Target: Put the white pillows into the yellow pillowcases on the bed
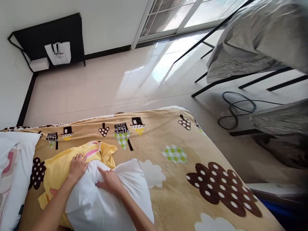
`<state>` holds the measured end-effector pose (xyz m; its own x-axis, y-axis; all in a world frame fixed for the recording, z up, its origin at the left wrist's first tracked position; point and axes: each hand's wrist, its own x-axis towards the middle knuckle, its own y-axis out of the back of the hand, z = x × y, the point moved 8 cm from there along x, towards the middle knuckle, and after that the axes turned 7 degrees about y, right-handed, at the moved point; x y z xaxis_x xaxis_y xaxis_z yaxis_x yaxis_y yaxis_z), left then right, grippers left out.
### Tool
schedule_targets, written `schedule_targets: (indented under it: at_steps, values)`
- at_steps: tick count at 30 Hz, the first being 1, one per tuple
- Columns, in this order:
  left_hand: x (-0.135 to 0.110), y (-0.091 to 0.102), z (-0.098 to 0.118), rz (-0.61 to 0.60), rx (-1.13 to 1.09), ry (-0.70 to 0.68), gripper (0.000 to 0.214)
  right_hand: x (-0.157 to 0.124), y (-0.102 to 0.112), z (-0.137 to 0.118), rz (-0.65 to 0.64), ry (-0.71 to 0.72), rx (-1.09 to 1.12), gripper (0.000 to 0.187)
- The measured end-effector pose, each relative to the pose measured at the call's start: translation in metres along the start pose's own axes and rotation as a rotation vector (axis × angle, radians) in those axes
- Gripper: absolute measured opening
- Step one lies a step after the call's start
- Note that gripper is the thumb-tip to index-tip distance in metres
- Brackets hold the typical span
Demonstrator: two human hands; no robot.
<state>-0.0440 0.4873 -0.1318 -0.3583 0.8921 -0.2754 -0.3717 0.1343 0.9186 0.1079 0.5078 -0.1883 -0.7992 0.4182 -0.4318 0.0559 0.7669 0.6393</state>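
Observation:
A plump white pillow (103, 208) lies on the bed, its upper left side against a yellow pillowcase (57, 166) with pink print. The pillowcase is bunched, and its far right corner stands up in folds. My left hand (78, 166) grips the yellow cloth beside the pillow's edge, fingers curled over it. On the pillow's upper part is my right hand (110, 181), thumb and fingers closing on the puckered white fabric. Both forearms reach in from the bottom edge. Part of the pillowcase is hidden beneath my left arm and the pillow.
The bed has a tan patterned blanket (166, 189). More white bedding (26, 154) lies at the left. Across the tiled floor, a black headboard-like panel (69, 32) leans by the wall with a white bag (59, 53) and box (39, 64). Plastic-wrapped frames (255, 45) and a coiled cable (232, 109) are right.

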Motion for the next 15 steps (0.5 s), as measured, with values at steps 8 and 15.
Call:
schedule_targets:
  at_steps: [8,15]
  values:
    - [0.014,-0.034,-0.017,-0.172,-0.199,0.188,0.021,-0.013,-0.020,-0.046,0.004,0.201,0.001,0.048]
    - [0.005,-0.049,0.006,-0.205,-0.411,0.090,0.016,0.034,-0.038,-0.087,-0.002,0.304,-0.144,0.030]
